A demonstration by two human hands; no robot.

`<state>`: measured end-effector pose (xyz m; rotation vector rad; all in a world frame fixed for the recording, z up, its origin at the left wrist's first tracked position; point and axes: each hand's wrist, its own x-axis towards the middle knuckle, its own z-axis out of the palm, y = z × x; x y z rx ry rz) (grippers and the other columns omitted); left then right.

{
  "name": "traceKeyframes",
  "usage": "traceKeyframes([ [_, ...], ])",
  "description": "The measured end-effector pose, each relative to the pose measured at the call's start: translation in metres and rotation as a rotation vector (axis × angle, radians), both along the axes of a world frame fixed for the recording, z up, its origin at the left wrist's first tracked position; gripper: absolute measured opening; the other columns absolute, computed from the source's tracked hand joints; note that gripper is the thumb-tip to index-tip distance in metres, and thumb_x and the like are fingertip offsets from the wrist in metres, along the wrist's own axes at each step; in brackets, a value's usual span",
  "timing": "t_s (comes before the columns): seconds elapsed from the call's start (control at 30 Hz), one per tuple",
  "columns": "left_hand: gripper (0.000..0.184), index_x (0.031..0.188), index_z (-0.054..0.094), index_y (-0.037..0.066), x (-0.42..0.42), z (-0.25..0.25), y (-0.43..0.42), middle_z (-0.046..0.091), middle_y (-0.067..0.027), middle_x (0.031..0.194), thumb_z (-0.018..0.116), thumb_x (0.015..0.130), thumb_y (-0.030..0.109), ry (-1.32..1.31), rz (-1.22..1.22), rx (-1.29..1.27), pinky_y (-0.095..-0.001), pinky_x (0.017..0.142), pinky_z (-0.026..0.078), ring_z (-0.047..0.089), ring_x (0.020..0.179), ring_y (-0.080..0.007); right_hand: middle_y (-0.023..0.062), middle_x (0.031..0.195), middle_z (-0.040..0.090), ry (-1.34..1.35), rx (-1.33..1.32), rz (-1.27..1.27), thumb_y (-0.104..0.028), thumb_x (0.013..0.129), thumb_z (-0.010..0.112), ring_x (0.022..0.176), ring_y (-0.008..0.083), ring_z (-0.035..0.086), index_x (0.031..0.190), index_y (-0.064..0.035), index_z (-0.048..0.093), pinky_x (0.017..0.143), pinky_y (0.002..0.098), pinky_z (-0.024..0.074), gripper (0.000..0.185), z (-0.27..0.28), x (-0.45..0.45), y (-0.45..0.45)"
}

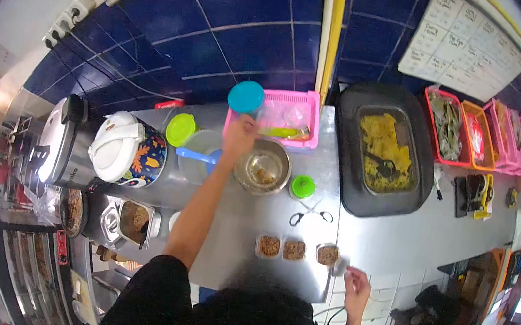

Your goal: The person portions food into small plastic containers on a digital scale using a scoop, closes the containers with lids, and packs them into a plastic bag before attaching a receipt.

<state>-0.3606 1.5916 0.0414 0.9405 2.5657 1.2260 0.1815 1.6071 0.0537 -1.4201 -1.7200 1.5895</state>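
Observation:
My left hand (241,135) reaches forward over the counter, its fingers blurred beside a tub with a blue lid (246,97) and the front of a pink basket (314,114). Whether it grips anything is unclear. Just right of that wrist stands a metal bowl (264,166) with some brown food at the bottom. My right hand (356,285) is at the counter's near edge, fingers loosely bent and apart, with nothing visible in them. Left of it sit three small tubs of brown food: one nearest (328,255), one in the middle (294,250), one farther left (268,247).
Scissors (312,218) and a green-lidded jar (303,186) lie ahead. A clear container with a blue-handled utensil (195,155) stands left, near a patterned pot (146,156). At right are a black tray of yellow food (345,167) and a red basket of leaves (430,112).

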Motion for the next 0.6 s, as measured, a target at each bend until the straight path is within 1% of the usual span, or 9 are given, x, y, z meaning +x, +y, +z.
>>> traceKeyframes([
  [0.03, 0.016, 0.094, 0.066, 0.003, 0.012, 0.022, -0.013, 0.07, -0.0154, 0.078, 0.07, 0.088, 0.017, 0.045, -0.015, 0.045, -0.0397, 0.065, 0.056, 0.069, 0.069, -0.0266, 0.0037, 0.098, 0.067, 0.047, 0.035, 0.023, -0.012, 0.096, 0.066, 0.091, 0.0099, 0.06, 0.112, 0.0007, 0.067, 0.085, 0.0263, 0.0489, 0.02, -0.004, -0.002, 0.004],
  [0.1, 0.016, 0.096, 0.065, 0.001, 0.041, 0.053, -0.046, 0.07, -0.0113, 0.078, 0.07, 0.09, 0.015, -0.211, -0.037, 0.26, -0.0348, 0.065, 0.056, 0.068, 0.068, -0.0181, 0.0046, 0.1, 0.067, -0.011, 0.106, 0.142, -0.01, 0.095, 0.067, 0.088, 0.0098, 0.059, 0.105, 0.0034, 0.069, 0.081, 0.0249, 0.0484, 0.017, 0.03, -0.022, 0.016],
  [0.2, 0.01, 0.101, 0.069, 0.006, 0.122, 0.088, -0.099, 0.073, -0.0063, 0.083, 0.067, 0.093, 0.012, -0.321, -0.16, 0.205, -0.0308, 0.066, 0.057, 0.068, 0.072, -0.0133, 0.0088, 0.108, 0.07, 0.266, -0.277, 0.128, -0.014, 0.098, 0.065, 0.095, 0.0132, 0.066, 0.124, 0.0027, 0.061, 0.081, 0.0267, 0.053, 0.032, 0.054, -0.05, 0.021],
  [0.27, 0.015, 0.107, 0.068, 0.007, 0.175, 0.061, -0.131, 0.072, -0.0067, 0.084, 0.068, 0.093, 0.014, -0.101, -0.398, 0.058, -0.0307, 0.07, 0.058, 0.07, 0.074, -0.016, 0.0136, 0.121, 0.065, 0.283, -0.511, 0.204, -0.023, 0.092, 0.072, 0.101, 0.0201, 0.066, 0.134, -0.0014, 0.055, 0.087, 0.0319, 0.0535, 0.05, 0.067, -0.069, 0.018],
  [0.33, 0.02, 0.109, 0.068, 0.009, 0.224, 0.032, -0.149, 0.072, -0.0061, 0.09, 0.071, 0.09, 0.014, 0.143, -0.689, 0.128, -0.0316, 0.071, 0.059, 0.072, 0.077, -0.0193, 0.016, 0.126, 0.063, 0.318, -0.555, 0.262, -0.028, 0.088, 0.077, 0.105, 0.0239, 0.066, 0.137, -0.0024, 0.054, 0.09, 0.0349, 0.0535, 0.06, 0.064, -0.088, 0.011],
  [0.4, 0.023, 0.108, 0.069, 0.011, 0.256, 0.005, -0.168, 0.072, -0.0053, 0.098, 0.073, 0.086, 0.015, 0.49, -0.863, -0.05, -0.0343, 0.073, 0.06, 0.072, 0.081, -0.0222, 0.0206, 0.132, 0.059, 0.058, 0.187, 0.66, -0.032, 0.077, 0.085, 0.115, 0.0316, 0.062, 0.141, -0.0034, 0.051, 0.096, 0.041, 0.0515, 0.078, 0.055, -0.102, -0.002],
  [0.43, 0.023, 0.108, 0.069, 0.011, 0.267, 0.0, -0.173, 0.072, -0.0053, 0.098, 0.073, 0.086, 0.015, 0.486, -0.856, -0.046, -0.0343, 0.073, 0.06, 0.072, 0.081, -0.0222, 0.0206, 0.132, 0.059, 0.053, 0.189, 0.667, -0.032, 0.077, 0.085, 0.115, 0.0316, 0.062, 0.141, -0.0034, 0.051, 0.096, 0.041, 0.0515, 0.078, 0.047, -0.107, -0.007],
  [0.5, 0.026, 0.108, 0.069, 0.012, 0.281, -0.009, -0.179, 0.072, -0.0043, 0.101, 0.073, 0.083, 0.015, 0.378, -0.835, 0.018, -0.0351, 0.072, 0.061, 0.072, 0.083, -0.0201, 0.0236, 0.133, 0.058, -0.105, 0.253, 0.915, -0.034, 0.066, 0.09, 0.122, 0.0366, 0.058, 0.142, -0.0006, 0.048, 0.101, 0.0429, 0.0489, 0.093, 0.029, -0.114, -0.014],
  [0.6, 0.025, 0.107, 0.068, 0.011, 0.288, -0.022, -0.188, 0.071, -0.0048, 0.1, 0.073, 0.083, 0.016, 0.382, -0.772, 0.079, -0.0339, 0.071, 0.061, 0.072, 0.082, -0.0199, 0.0246, 0.134, 0.057, -0.214, 0.322, 0.944, -0.032, 0.064, 0.09, 0.123, 0.036, 0.058, 0.14, 0.0017, 0.05, 0.102, 0.0419, 0.0477, 0.092, 0.013, -0.121, -0.026],
])
